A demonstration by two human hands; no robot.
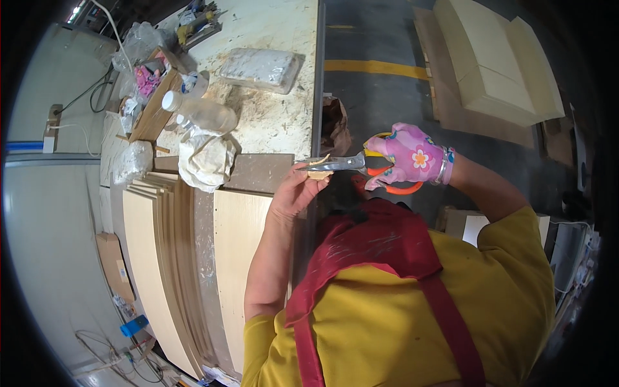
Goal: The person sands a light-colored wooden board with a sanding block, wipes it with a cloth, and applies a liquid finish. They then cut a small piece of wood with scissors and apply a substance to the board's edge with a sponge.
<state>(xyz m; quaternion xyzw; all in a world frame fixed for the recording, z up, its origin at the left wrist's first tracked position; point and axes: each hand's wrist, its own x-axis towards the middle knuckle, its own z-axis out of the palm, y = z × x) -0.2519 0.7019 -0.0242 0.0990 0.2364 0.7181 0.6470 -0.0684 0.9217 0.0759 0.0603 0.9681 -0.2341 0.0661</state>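
Note:
My right hand [412, 153], in a pink flowered glove, grips a pair of scissors [346, 164] by their orange and yellow handles. The metal blades point left, over the table edge. My bare left hand [295, 192] is closed on a small tan piece [319, 175], pinched between thumb and fingers right at the blade tips. Tan material shows both above and below the blades; whether they cut into it I cannot tell. Just left of my left hand lies a pale wooden board [238, 238], and a crumpled off-white cloth [206, 160] rests farther left.
A clear plastic bottle [203, 113], a wrapped block [261, 69] and a wooden box [155, 106] of odds and ends sit on the dusty table [264, 26]. Long boards [145, 238] stand stacked at left. Pale panels [496, 71] lie at the far right; a brown bag [334, 126] stands beside the table.

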